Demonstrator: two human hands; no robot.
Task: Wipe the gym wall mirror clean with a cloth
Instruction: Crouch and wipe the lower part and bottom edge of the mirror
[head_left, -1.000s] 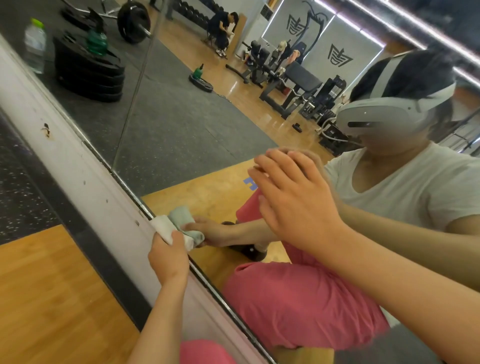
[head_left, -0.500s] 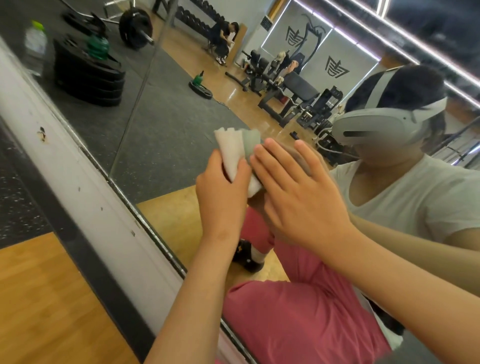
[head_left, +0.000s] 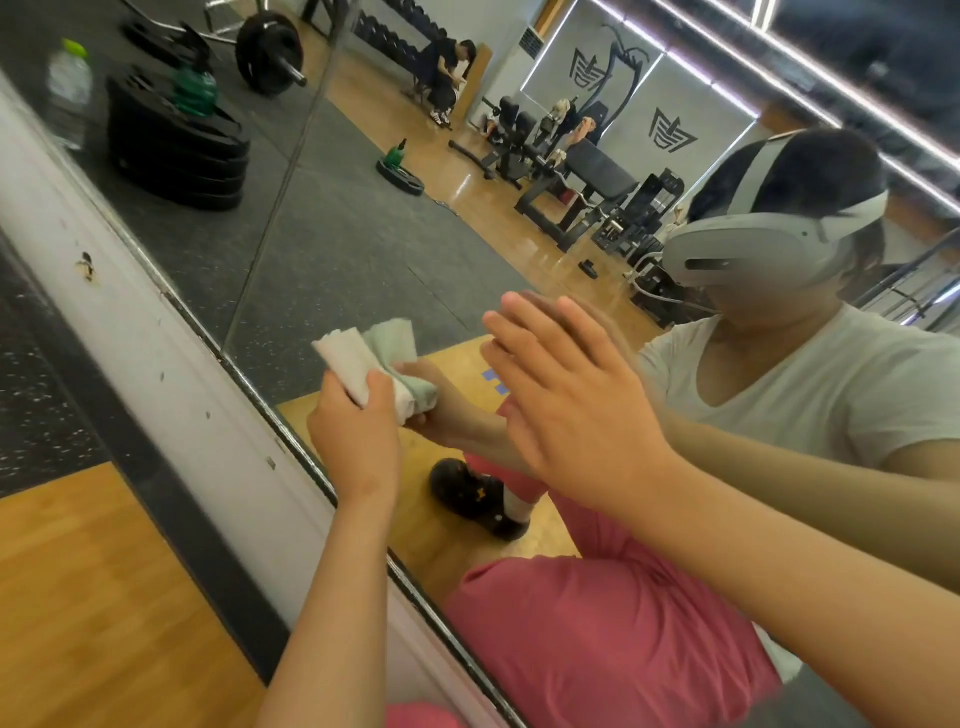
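The wall mirror (head_left: 363, 234) fills most of the view and slants from upper left to lower right. My left hand (head_left: 356, 431) grips a folded white cloth (head_left: 348, 364) and holds it against the glass just above the lower frame. My right hand (head_left: 566, 395) lies flat on the glass with straight, spread fingers, to the right of the cloth. The mirror shows both hands, the cloth, a white shirt and pink trousers.
A white frame strip (head_left: 171, 374) with chipped paint runs under the glass, above a dark baseboard (head_left: 171, 519) and wooden floor (head_left: 93, 597). Reflected in the mirror are stacked weight plates (head_left: 176, 150), a barbell, benches and a seated person far back.
My left hand swept the cloth up from the mirror's lower edge to beside my right hand, then came back down and left. My right hand stayed pressed on the glass.
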